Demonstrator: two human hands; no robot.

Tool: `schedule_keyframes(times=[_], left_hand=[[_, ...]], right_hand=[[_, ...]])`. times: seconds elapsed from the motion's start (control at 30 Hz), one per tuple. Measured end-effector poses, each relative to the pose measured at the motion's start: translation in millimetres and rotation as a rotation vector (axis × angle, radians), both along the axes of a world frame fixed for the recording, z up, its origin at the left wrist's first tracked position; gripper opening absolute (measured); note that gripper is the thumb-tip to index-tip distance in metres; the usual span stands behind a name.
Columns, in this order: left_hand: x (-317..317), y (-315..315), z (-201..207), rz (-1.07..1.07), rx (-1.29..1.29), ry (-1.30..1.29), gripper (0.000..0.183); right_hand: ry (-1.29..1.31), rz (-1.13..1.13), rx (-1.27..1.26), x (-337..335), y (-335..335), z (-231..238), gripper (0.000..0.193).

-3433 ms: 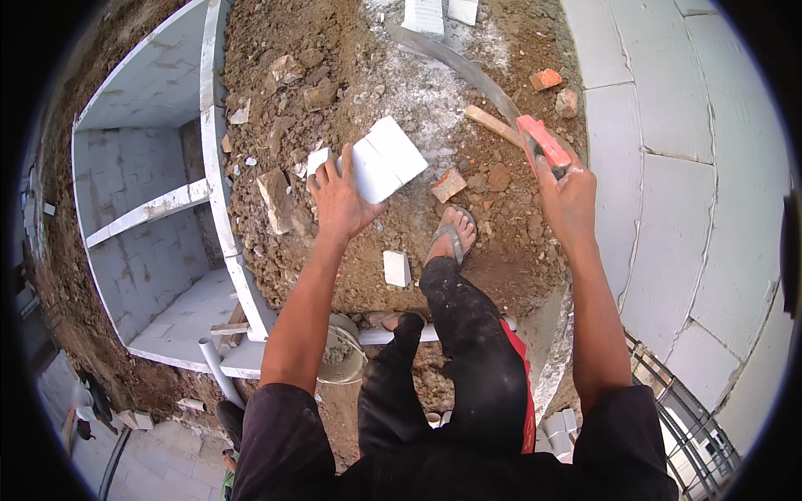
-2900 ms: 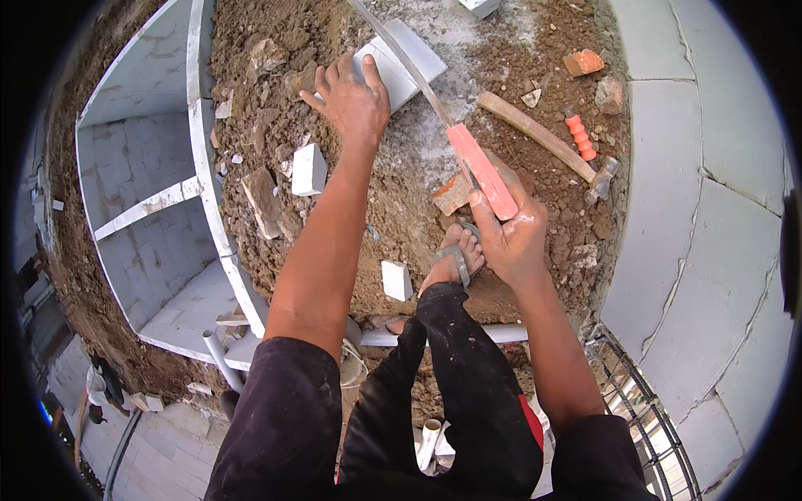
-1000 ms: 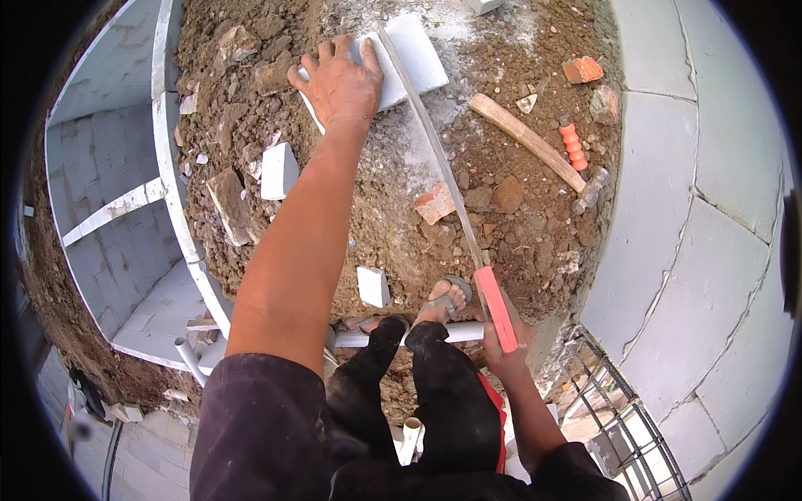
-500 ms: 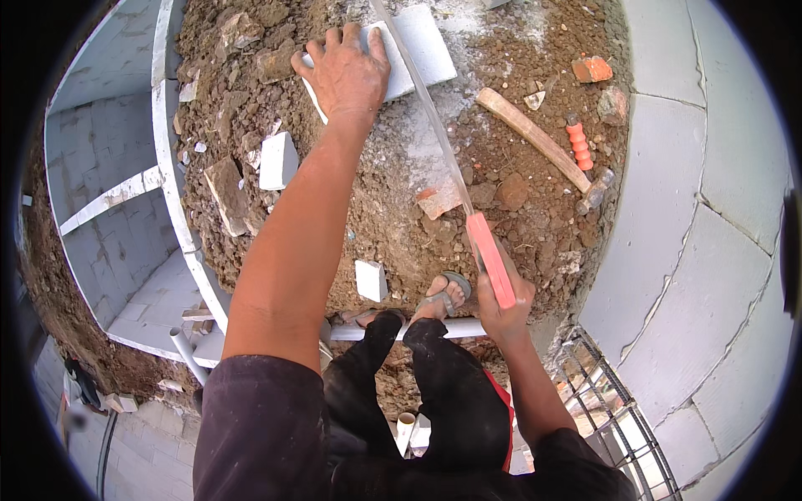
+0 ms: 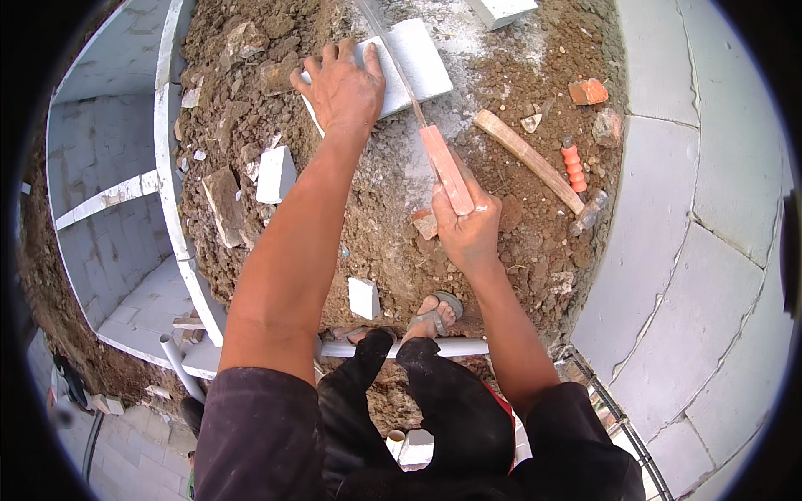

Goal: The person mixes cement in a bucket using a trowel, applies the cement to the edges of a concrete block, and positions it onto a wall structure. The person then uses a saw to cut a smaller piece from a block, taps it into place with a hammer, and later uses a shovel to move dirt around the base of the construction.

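A white lightweight block [image 5: 422, 63] lies on the soil at the top of the view. My left hand [image 5: 342, 90] presses down on its left part, fingers spread. In my right hand [image 5: 472, 227] is the pinkish-red handle of a hand saw [image 5: 444, 167], with the fingers wrapped round it. The saw's blade runs up and left across the block, and its far end reaches the upper edge of the view. Left of the blade, the block is partly hidden under my left hand.
To the right lie a wooden-handled hammer [image 5: 530, 159], an orange-handled tool [image 5: 573, 167] and a brick piece [image 5: 588, 91]. White offcuts [image 5: 276, 175] and another block [image 5: 503, 8] rest on the soil. Grey block walls [image 5: 652, 209] flank both sides. A white pipe [image 5: 464, 347] lies near my feet.
My right hand has pushed the saw forward and to the left, so its handle is now closer to the block. My left hand stays on the block.
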State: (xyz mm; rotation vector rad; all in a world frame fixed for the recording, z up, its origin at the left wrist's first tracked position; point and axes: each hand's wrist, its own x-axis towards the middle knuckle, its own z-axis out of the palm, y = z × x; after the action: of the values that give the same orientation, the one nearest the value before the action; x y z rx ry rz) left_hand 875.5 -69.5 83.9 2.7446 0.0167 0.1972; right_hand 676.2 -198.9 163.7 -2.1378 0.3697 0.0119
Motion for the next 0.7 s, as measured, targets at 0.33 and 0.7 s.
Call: schedule_keyframes(times=[0.33,0.7], left_hand=[[-5,-1,7,-0.001,0.025,0.01,0.048],[0,13,9,-0.028,0.031,-0.001,0.05]], right_hand=[[0.079,-0.025,0.026,-40,0,7,0.051],[0.049,0.041,-0.057,-123,-9,21,0.054]])
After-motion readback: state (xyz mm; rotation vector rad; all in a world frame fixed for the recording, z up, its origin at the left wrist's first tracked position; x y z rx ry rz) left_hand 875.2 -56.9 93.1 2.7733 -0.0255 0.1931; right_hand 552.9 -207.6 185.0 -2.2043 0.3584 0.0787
